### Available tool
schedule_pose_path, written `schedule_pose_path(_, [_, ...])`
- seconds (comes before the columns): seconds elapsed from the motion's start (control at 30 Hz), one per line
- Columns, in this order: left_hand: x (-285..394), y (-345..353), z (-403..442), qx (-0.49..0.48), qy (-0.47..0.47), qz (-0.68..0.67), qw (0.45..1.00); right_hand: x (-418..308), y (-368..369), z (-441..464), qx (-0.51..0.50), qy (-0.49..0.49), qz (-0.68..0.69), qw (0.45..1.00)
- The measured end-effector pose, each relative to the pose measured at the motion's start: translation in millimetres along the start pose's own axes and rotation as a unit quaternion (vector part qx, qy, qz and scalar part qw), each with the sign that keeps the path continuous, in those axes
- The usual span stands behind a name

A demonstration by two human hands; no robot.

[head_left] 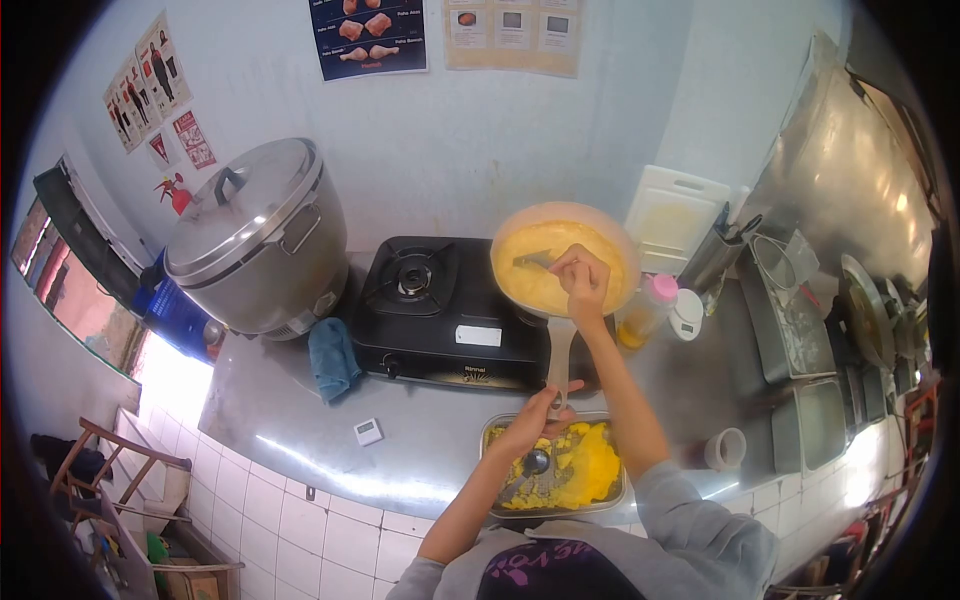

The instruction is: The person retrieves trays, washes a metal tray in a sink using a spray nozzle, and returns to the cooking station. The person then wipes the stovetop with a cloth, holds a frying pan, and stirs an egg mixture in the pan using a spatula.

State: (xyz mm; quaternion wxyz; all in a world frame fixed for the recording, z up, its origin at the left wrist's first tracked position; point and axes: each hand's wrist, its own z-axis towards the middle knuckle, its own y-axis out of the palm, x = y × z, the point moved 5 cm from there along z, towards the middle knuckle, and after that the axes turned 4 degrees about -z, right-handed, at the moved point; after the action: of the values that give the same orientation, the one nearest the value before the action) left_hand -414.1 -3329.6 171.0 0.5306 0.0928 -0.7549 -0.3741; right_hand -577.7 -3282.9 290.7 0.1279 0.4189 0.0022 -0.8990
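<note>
A light-coloured pan point(508, 290) sits over the right side of the black gas stove point(440, 345), with a yellow layer point(545, 288) spread inside. My left hand point(540, 420) is closed round the end of the pan's handle point(561, 350). Above the pan, my right hand point(582, 275) grips a grey spatula point(533, 259), whose blade is at the yellow layer. Below the handle, a metal tray point(625, 490) holds bright yellow food point(590, 465) in pieces and a dark round-ended utensil point(536, 462).
A large metal cooker point(265, 250) and a blue cloth point(333, 360) are left of the stove. A small white timer point(368, 431) lies in front. To the right are a pink-capped bottle point(648, 310), a white scale point(686, 315), a cup point(725, 449) and metal containers point(800, 335).
</note>
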Motion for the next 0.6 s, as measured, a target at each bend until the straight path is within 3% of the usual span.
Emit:
schedule_pose_path(0.3, [-4.3, -4.9, 0.6, 0.009, -0.012, 0.003, 1.000, 29.0, -44.3, 38.5, 0.087, -0.010, -0.027, 0.996])
schedule_pose_path(0.6, [1.1, 0.7, -0.1, 0.014, -0.017, 0.008, 1.000, 32.9, -96.8, 63.9, 0.090, -0.008, -0.019, 0.996])
